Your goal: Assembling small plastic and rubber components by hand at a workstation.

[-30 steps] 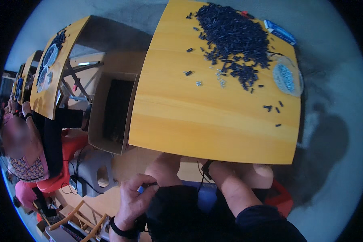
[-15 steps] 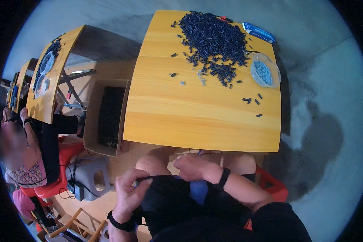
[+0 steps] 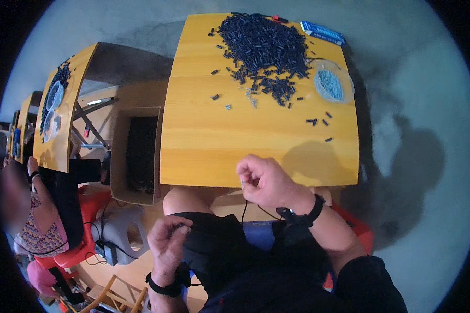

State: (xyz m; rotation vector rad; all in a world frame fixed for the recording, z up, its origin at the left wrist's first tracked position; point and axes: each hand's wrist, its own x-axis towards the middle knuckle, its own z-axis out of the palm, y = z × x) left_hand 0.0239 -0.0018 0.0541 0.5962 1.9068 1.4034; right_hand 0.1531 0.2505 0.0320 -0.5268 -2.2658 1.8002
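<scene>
My left hand [image 3: 167, 242] is above my left thigh, closed in a pinch. A small dark piece [image 3: 181, 225] shows at its fingertips, apparently one of the short black cylinders. Just over the near edge of the yellow wooden table [image 3: 224, 156], my right hand [image 3: 269, 182] is raised with its fingers curled together. A tiny pale glint shows by its thumb, too small to name. A large heap of short black cylinders [image 3: 266, 44] covers the table's far part. Several strays, including a black cylinder [image 3: 328, 140], lie nearer, with a few small silvery pieces [image 3: 253, 99].
At the table's right is a clear plastic bowl [image 3: 348, 83] of small bluish metal pieces. Behind it lies a blue-and-white box [image 3: 322, 33]. An open cardboard box [image 3: 121, 156] of black pieces stands left of the table. Farther left, a person [image 3: 47, 219] sits on a red stool.
My right hand has risen from my lap to the table's near edge. My left hand stays pinched, slightly shifted. The table has shifted left and up a little as the view moved.
</scene>
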